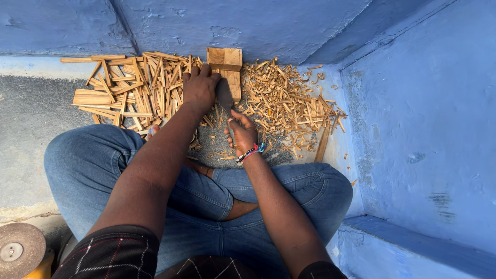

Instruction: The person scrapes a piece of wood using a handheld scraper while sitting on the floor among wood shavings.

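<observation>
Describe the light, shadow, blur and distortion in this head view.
Head view: soft, even daylight with no glare; faint shadows under the left hand and right hand; the blade and wood strips are sharp, with no motion blur; the wide lens bends the blue wall and stretches the jeans at the edges.
</observation>
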